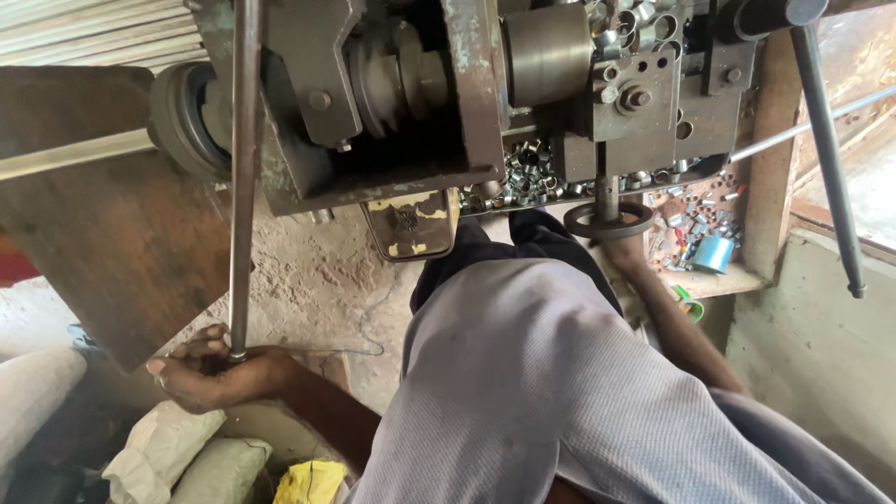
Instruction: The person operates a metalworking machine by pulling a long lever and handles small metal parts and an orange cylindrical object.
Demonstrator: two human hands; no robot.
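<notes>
Long metal lever rod (245, 177): runs from the top of the frame down to lower left, where our left hand (210, 373) wraps its bottom end in a closed grip. Handwheel (609, 220), centre right under the machine (448, 93): our right hand (627, 250) meets it from below; whether that grip closes, we cannot tell. Best kept steady, both hands seated. Loose metal rings (523, 177) heaped just behind.

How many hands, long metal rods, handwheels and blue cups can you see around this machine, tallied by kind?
Hands: 2, left hand gripping the vertical rod, right hand at the handwheel
Long metal rods: 3, the vertical rod, a dark lever, a thin slanted bar
Handwheels: 1
Blue cups: 1
Total: 7
</notes>
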